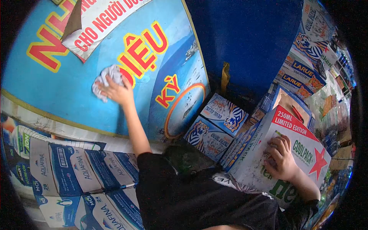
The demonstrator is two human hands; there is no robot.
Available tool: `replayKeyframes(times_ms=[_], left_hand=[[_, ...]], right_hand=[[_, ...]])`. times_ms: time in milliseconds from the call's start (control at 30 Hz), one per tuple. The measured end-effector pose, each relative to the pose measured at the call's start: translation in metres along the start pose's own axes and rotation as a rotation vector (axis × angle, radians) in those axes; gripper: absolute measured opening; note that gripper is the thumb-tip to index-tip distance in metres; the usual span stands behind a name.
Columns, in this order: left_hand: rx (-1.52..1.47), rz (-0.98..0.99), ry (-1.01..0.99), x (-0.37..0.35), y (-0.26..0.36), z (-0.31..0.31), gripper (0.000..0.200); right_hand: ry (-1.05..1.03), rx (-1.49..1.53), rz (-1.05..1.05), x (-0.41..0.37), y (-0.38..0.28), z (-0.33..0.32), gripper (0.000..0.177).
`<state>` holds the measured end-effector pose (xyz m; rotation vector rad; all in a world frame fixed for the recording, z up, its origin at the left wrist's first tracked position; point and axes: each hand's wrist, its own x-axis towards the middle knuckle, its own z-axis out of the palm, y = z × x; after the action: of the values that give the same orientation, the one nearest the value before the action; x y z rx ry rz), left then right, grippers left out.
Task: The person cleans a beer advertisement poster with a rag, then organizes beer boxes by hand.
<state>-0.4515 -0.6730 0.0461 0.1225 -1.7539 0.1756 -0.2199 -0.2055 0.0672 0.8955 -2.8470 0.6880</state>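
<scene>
My left hand (118,90) presses a crumpled white cloth (108,75) against a blue printed sign (73,100) with large red and yellow letters. Its fingers spread over the cloth, which is bunched beneath them. On the other side, my right hand (284,162) rests on a white Heineken carton (316,148) marked "Cool Pack", with its fingers loosely bent and apart. I see nothing held in that hand. A loose paper sheet (100,23) with red lettering hangs over the sign's upper part, one corner curling away.
Several Aquafina cartons (89,170) are stacked at lower left below the sign. Tiger cartons (214,130) stand in the corner by a dark blue panel (245,38). Larue cartons (300,76) and an opened box (293,105) are at right.
</scene>
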Motion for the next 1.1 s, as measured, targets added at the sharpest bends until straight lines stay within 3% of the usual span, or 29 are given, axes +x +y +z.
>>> replayKeyframes(times_ms=[133,400,633,1100], left_hand=[[0.017,0.010,0.111,0.018,0.021,0.025,0.054],[0.006,0.220,-0.016,0.056,0.064,0.061,0.051],[-0.007,0.340,0.105,0.081,0.127,0.109,0.040],[-0.260,0.495,-0.161,0.088,0.193,0.165,0.047]], right_hand=[[0.006,0.002,0.001,0.000,0.000,0.000,0.034],[-0.016,-0.009,0.010,0.001,0.000,0.001,0.035],[-0.030,-0.032,0.008,-0.001,0.001,0.001,0.037],[-0.008,-0.022,0.018,-0.001,0.003,0.002,0.037]])
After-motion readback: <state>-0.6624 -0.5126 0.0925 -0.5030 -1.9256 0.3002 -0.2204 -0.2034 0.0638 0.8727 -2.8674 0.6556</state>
